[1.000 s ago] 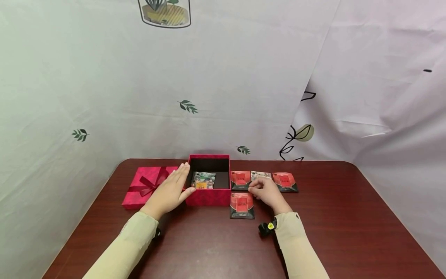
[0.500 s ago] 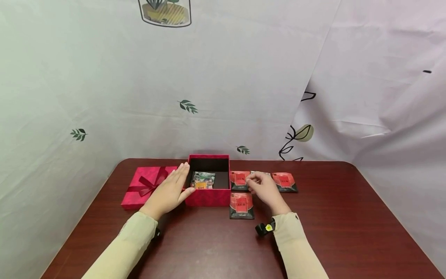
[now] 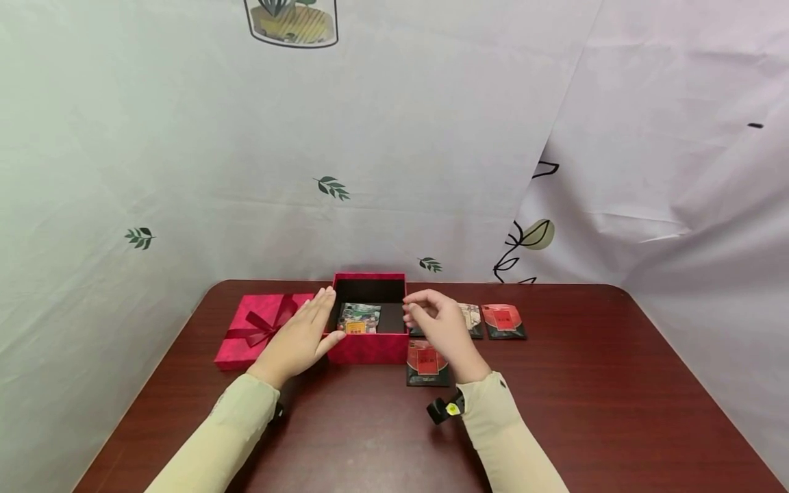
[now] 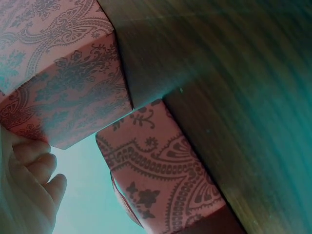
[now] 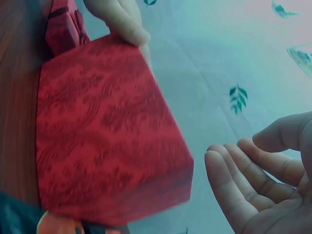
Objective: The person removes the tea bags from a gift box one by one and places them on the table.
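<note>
An uncovered red patterned box [image 3: 368, 349] stands at the back of the table, with a green-and-orange packet [image 3: 359, 318] lying inside. My left hand [image 3: 301, 339] rests along its left wall, fingers straight and thumb at the front rim. Over the box's right rim is my right hand [image 3: 440, 325], fingers loosely bent; the right wrist view shows nothing in its palm. Beneath this hand a packet is mostly hidden. A floral packet [image 3: 471, 320] and a red-and-black packet [image 3: 504, 320] lie to its right. Another red-and-black packet [image 3: 427, 363] lies nearer me.
The red lid [image 3: 259, 329] with its ribbon bow lies left of the box, partly behind my left hand. A patterned cloth [image 3: 394, 137] hangs just past the far edge of the brown wooden table [image 3: 382, 424].
My right hand has moved left, from above the floral packet to the box's right rim, uncovering that packet. My left hand has stayed in place.
</note>
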